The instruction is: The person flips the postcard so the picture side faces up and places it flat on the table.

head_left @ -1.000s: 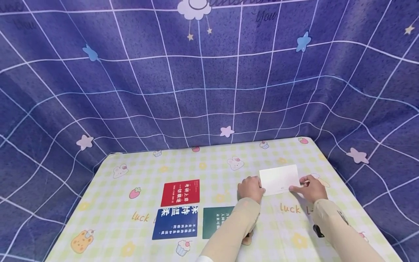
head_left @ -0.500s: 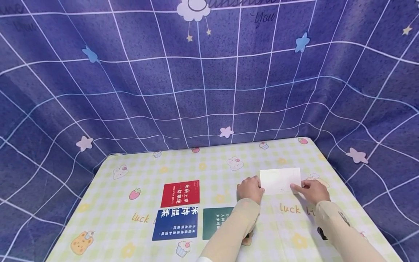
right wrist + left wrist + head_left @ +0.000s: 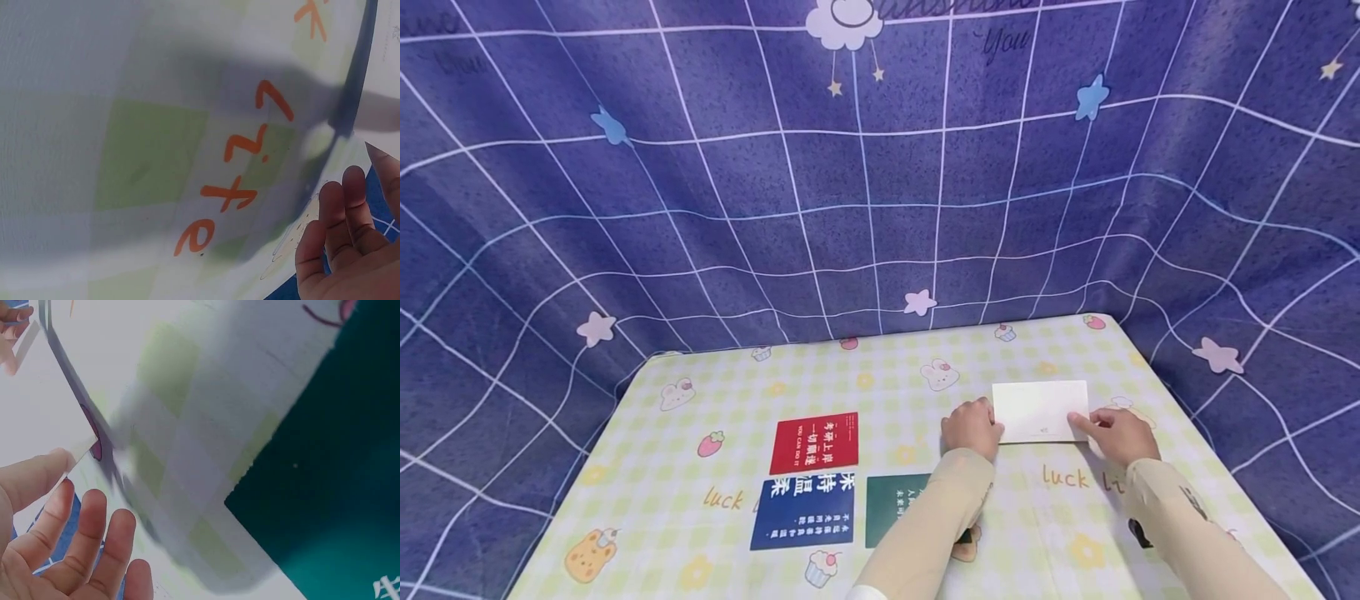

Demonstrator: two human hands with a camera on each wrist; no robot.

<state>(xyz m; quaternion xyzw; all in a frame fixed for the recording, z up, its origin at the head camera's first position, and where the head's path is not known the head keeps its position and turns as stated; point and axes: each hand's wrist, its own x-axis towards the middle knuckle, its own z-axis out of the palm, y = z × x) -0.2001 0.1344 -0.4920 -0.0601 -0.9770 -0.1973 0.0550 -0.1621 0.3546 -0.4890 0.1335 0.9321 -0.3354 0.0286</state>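
A white card (image 3: 1037, 408) with tiny print near its front edge is held between the two hands at the right part of the table. My left hand (image 3: 972, 427) pinches its left end; in the left wrist view a corner of the card (image 3: 47, 419) sits between thumb and index finger, the other fingers spread loosely. At the opposite end my right hand (image 3: 1116, 433) holds the card, thumb on top and fingers behind. The right wrist view catches the card's edge (image 3: 382, 81) beside that hand (image 3: 350, 244).
Left of the hands lie a red card (image 3: 815, 444), a blue card (image 3: 802, 512) and a green card (image 3: 891, 512) with white characters. The left forearm partly covers the green one. A checked cloth (image 3: 715, 575) covers the table, and a dark blue grid curtain (image 3: 850, 233) surrounds it.
The white card has turned a little, its right end coming nearer, and now lies squarer between the hands. The right hand has shifted slightly right; the left hand has barely moved.
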